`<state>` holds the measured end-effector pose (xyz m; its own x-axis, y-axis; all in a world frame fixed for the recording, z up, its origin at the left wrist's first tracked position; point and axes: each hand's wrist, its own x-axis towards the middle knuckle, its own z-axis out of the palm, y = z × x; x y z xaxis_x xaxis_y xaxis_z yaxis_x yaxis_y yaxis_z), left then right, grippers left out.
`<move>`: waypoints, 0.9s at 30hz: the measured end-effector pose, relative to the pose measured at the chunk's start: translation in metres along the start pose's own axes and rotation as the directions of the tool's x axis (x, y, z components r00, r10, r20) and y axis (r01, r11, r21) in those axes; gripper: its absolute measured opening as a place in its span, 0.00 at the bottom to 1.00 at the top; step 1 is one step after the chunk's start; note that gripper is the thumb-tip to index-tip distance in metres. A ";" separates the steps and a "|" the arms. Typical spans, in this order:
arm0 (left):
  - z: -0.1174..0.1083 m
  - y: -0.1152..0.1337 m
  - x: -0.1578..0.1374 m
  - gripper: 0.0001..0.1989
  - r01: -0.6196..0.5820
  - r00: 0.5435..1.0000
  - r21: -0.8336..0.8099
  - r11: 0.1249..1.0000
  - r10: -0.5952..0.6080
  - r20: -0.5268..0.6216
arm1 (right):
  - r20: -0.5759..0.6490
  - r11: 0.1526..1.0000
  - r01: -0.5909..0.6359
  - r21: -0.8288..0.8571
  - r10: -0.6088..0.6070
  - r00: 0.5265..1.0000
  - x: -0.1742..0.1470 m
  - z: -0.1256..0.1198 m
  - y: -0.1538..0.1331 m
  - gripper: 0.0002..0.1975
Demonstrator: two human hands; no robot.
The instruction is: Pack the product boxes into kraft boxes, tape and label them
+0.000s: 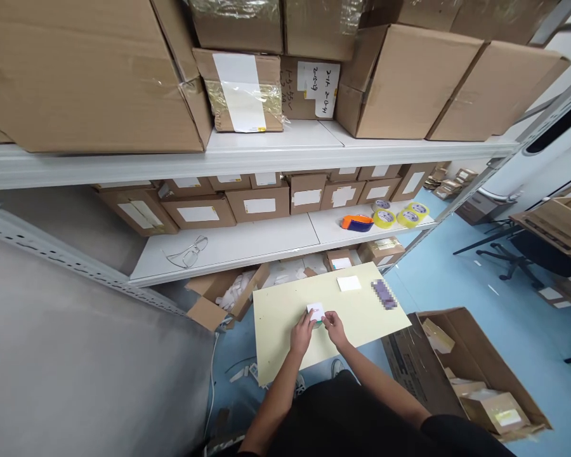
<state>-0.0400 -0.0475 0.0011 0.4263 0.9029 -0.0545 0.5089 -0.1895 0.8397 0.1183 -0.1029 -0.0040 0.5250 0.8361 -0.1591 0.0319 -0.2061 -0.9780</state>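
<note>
Hands (302,332) in fingertip grip on a small white-topped item (315,309), reddish print illegible, below a carton label (309,74) with handwritten "2-15-29"

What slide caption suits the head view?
Both hands hold a small white item over a pale yellow tabletop.

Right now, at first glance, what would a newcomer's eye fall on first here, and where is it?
Probably the big boxes along the upper shelf, filling the top of the view. Next, below centre, the left hand and right hand at a white square over the yellow table. Then the yellow tape rolls at the right end of the middle shelf.
</note>
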 end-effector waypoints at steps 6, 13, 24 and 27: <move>0.005 0.000 -0.002 0.26 0.126 0.992 -0.135 0.983 -0.127 0.001 | 0.082 0.981 0.086 -0.172 -0.073 0.994 -0.002 -0.009 -0.012 0.21; -0.004 0.002 0.003 0.26 0.180 0.984 -0.095 0.979 -0.179 0.026 | 0.113 0.972 0.098 -0.216 -0.075 0.991 -0.001 -0.002 -0.019 0.20; -0.016 0.004 0.005 0.22 -0.020 0.999 -0.131 0.991 0.026 0.041 | 0.125 0.989 0.079 -0.128 -0.063 0.990 0.001 -0.008 -0.009 0.23; -0.015 0.006 0.001 0.23 0.026 0.998 -0.170 0.985 -0.017 0.054 | 0.190 0.992 0.074 -0.101 -0.054 0.980 0.000 -0.012 -0.010 0.22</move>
<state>-0.0476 -0.0417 0.0139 0.4577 0.8837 -0.0979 0.3849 -0.0977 0.9178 0.1280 -0.1064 0.0071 0.3512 0.9273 -0.1293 0.1563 -0.1942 -0.9684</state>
